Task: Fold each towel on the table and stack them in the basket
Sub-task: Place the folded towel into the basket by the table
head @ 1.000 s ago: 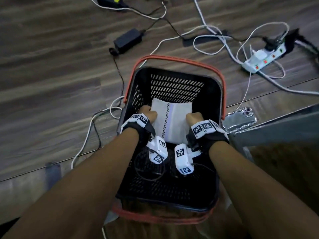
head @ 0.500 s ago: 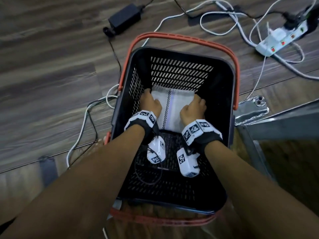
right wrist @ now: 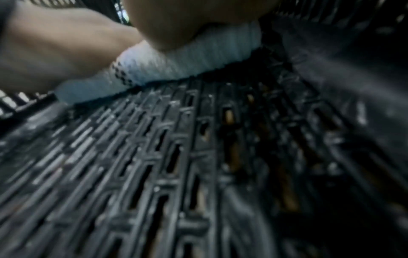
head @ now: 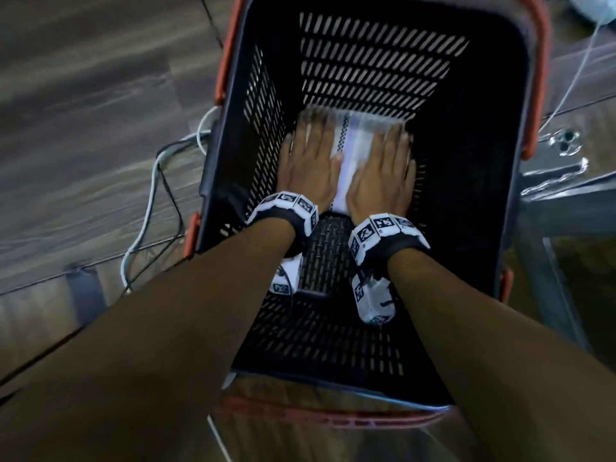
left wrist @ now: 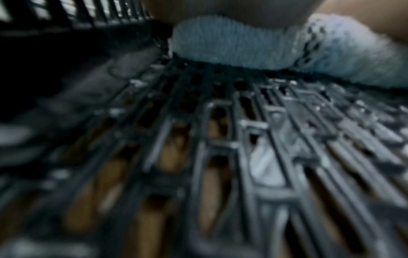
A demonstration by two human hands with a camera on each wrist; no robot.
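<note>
Both hands, left hand (head: 308,161) and right hand (head: 380,168), lie flat and released, pressing the folded towel (head: 350,151) at the basket's (head: 333,55) 12 o'clock end; next, probably lifting clear.

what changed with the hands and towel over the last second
Both hands, left and right, let go of the towel's sides and now press flat on top of it, fingers straight. The towel went down onto the floor of the basket, at its far end. The basket itself stayed put.
</note>
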